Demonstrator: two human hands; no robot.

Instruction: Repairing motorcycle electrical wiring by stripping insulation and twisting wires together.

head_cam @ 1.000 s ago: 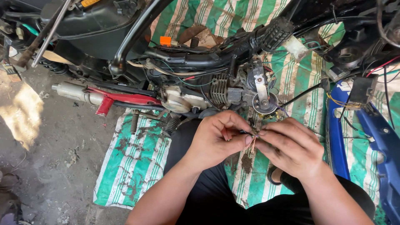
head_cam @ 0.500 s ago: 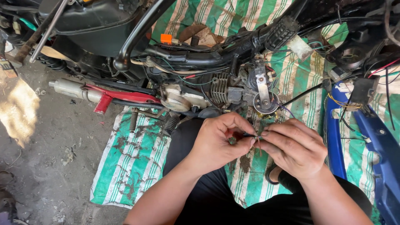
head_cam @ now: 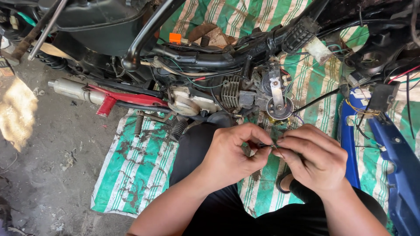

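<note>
My left hand (head_cam: 229, 157) and my right hand (head_cam: 313, 157) meet fingertip to fingertip just below the engine (head_cam: 205, 101) of a stripped motorbike lying on its side. Both pinch the same thin dark wire (head_cam: 266, 145), which bridges the small gap between them. A round horn (head_cam: 279, 107) on a metal bracket hangs right above my fingers. What the wire runs to is hidden behind my right hand.
The bike's black frame tube (head_cam: 210, 59) crosses the top, with a silver exhaust (head_cam: 72, 89) and red footrest (head_cam: 107, 105) at left. A green-and-white striped sheet (head_cam: 131, 170) covers the ground. A blue body panel (head_cam: 393, 161) lies at right, and bare concrete (head_cam: 39, 166) at left.
Both hands have stayed together on the wire, shifting slightly right and down in view; the fingers have worked a little along it.
</note>
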